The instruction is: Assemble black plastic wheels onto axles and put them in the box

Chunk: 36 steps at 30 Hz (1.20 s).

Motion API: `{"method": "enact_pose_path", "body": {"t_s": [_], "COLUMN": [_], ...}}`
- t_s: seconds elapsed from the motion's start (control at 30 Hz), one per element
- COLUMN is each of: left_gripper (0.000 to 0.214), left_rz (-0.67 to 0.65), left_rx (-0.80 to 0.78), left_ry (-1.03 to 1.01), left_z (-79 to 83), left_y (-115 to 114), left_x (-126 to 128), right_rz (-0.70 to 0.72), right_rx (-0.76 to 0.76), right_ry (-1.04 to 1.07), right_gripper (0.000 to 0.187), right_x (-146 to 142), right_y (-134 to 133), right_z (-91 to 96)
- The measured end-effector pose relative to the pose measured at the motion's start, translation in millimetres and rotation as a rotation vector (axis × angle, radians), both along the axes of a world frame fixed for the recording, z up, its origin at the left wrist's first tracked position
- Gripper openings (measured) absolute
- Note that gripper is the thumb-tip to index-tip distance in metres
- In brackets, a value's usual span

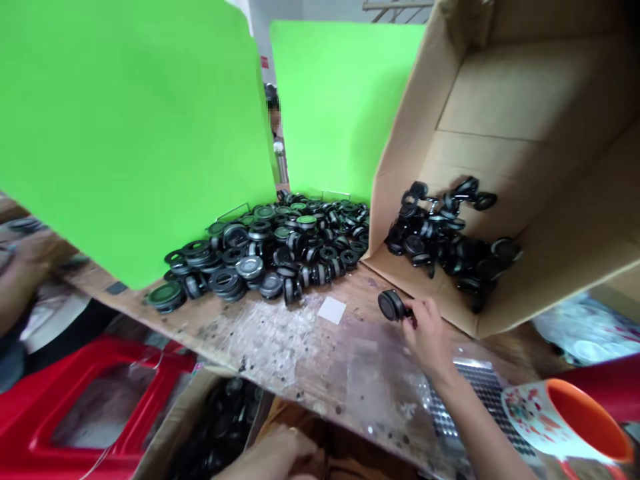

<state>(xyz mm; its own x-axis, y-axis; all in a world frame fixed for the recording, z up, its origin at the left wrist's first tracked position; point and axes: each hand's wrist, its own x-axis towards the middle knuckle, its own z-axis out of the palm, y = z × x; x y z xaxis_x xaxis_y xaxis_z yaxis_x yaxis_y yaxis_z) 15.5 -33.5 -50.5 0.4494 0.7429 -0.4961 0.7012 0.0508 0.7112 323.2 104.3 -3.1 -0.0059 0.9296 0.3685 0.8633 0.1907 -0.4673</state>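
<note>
My right hand (425, 330) is closed around a black caster wheel (391, 305), its round face turned to the left, just above the table in front of the cardboard box's opening. Low in the view, my left hand (295, 450) is over my lap below the table edge; it is blurred and its fingers do not show clearly. A large heap of black and grey caster wheels (249, 268) covers the back of the table. More casters (440, 233) lie inside the cardboard box (500, 90), which rests on its side.
Green panels (150, 120) stand behind the heap. A white square (331, 310) lies mid-table. At the right are a metal grid tray (480, 377) and an orange-lined mug (535, 410). Below sit a box of dark parts (220, 427) and a red stool (40, 427). Another person's arm (30, 267) shows left.
</note>
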Motion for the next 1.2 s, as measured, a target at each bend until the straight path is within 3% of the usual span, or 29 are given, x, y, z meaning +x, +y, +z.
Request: {"method": "enact_pose_path", "body": {"t_s": [0.03, 0.07, 0.13, 0.23, 0.33, 0.4, 0.47, 0.53, 0.6, 0.73, 0.87, 1.03, 1.13, 1.2], "left_gripper": [0.034, 0.032, 0.044, 0.085, 0.077, 0.063, 0.058, 0.057, 0.054, 0.043, 0.039, 0.042, 0.046, 0.050], "left_rz": [-0.028, 0.049, 0.380, 0.593, 0.646, 0.712, 0.765, 0.766, 0.724, 0.653, 0.553, 0.421, 0.444, 0.507], "left_rx": [-0.093, -0.147, -0.118, -0.070, -0.089, -0.103, -0.122, -0.121, -0.106, -0.081, -0.124, -0.251, -0.288, -0.268], "left_ry": [-0.169, -0.333, -0.610, -0.914, -1.005, -0.971, -0.958, -0.963, -0.963, -0.898, -0.843, -0.836, -0.870, -0.869], "left_z": [17.9, 33.5, 55.0, 64.1, 61.7, 60.9, 61.8, 63.3, 64.4, 66.0, 70.7, 69.0, 59.5, 52.8], "left_y": [2.8, 7.1, 18.5, 33.5, 37.3, 34.5, 30.0, 25.9, 23.5, 23.1, 21.6, 16.9, 20.5, 26.0], "left_x": [5.1, 11.8, 27.7, 49.8, 63.9, 69.6, 74.2, 78.9, 83.7, 90.2, 94.1, 100.5, 98.1, 92.2], "right_rz": [0.065, 0.128, 0.230, 0.361, 0.472, 0.380, 0.188, 0.063, 0.036, 0.004, 0.119, 0.305, 0.382, 0.314], "right_rx": [0.050, 0.102, 0.176, 0.132, 0.040, 0.021, -0.013, -0.109, -0.228, -0.311, -0.358, -0.476, -0.579, -0.535], "right_ry": [0.020, 0.040, 0.070, 0.123, 0.256, 0.384, 0.512, 0.615, 0.677, 0.695, 0.706, 0.694, 0.678, 0.636], "right_gripper": [0.023, 0.023, 0.023, 0.025, 0.029, 0.029, 0.034, 0.041, 0.043, 0.029, 0.017, 0.018, 0.034, 0.037], "right_x": [-8.9, -17.9, -35.6, -59.5, -73.9, -77.4, -78.6, -80.2, -83.2, -84.6, -69.8, -38.9, -12.5, 10.9], "right_y": [-11.2, -22.1, -43.0, -71.8, -94.6, -103.6, -106.6, -104.9, -100.9, -94.8, -91.0, -86.6, -86.3, -87.4], "right_z": [0.1, 0.2, 0.4, 1.7, 5.5, 8.5, 10.2, 9.6, 6.8, 0.3, -1.8, 4.7, 9.7, 9.8]}}
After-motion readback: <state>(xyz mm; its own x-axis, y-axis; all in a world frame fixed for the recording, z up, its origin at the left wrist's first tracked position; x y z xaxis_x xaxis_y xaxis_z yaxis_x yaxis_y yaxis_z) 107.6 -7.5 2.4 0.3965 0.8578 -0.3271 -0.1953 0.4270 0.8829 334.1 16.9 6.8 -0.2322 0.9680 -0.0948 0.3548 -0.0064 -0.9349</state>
